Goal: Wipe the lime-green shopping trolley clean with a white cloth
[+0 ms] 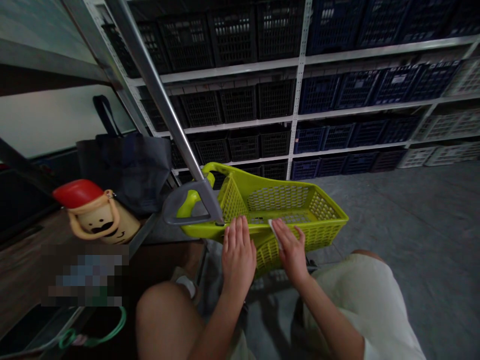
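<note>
A lime-green plastic basket (318,210) with a grey handle (176,205) lies tilted on the floor in front of me. My left hand (237,250) rests flat on its near rim, fingers stretched out and together. My right hand (291,249) lies on the basket's mesh side just to the right, fingers extended, pressing a small white cloth or wipe (275,232) against the rim. My bare knees and light shorts show below.
A metal pole (165,105) slants up from the basket. To the left stand a dark tote bag (127,165) and a cream bottle with a red cap (98,214). Shelves of black, blue and white crates (337,90) fill the back. Grey floor (412,215) stretches right.
</note>
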`<act>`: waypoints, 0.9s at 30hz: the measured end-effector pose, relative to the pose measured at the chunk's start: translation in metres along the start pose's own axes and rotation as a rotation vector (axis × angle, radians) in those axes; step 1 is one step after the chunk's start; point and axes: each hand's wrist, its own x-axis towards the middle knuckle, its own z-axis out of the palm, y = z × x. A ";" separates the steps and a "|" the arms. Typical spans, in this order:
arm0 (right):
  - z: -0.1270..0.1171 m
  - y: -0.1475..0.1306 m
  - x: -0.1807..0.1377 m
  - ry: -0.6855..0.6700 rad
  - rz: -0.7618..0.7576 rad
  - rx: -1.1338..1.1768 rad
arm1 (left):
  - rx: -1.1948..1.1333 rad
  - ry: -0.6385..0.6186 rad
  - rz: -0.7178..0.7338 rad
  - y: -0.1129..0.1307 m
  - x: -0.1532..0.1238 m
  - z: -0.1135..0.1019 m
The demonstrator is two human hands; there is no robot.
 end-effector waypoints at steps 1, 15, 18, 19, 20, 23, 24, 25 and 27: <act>-0.004 0.017 -0.007 0.021 0.041 -0.038 | -0.008 -0.007 -0.002 0.000 0.001 -0.002; 0.005 -0.059 0.030 -0.082 -0.093 0.127 | -0.012 0.030 0.015 0.002 -0.003 0.004; 0.001 -0.015 0.009 -0.037 -0.057 0.016 | -0.015 0.009 0.012 0.002 -0.001 0.002; -0.001 0.003 0.001 -0.013 -0.022 -0.026 | -0.015 0.006 0.012 0.002 -0.001 0.001; -0.003 0.020 -0.006 0.016 0.019 -0.065 | -0.015 0.004 0.012 0.003 0.000 0.000; -0.006 0.047 -0.016 0.114 0.159 -0.139 | -0.021 0.004 0.008 0.004 0.000 -0.001; -0.005 0.045 -0.014 0.134 0.194 -0.141 | -0.023 0.006 0.006 0.005 0.000 0.000; -0.004 0.036 -0.010 0.135 0.205 -0.124 | -0.023 0.008 0.005 0.005 0.000 0.001; 0.001 0.005 0.002 0.075 0.153 -0.042 | -0.019 0.011 0.006 0.005 -0.001 0.004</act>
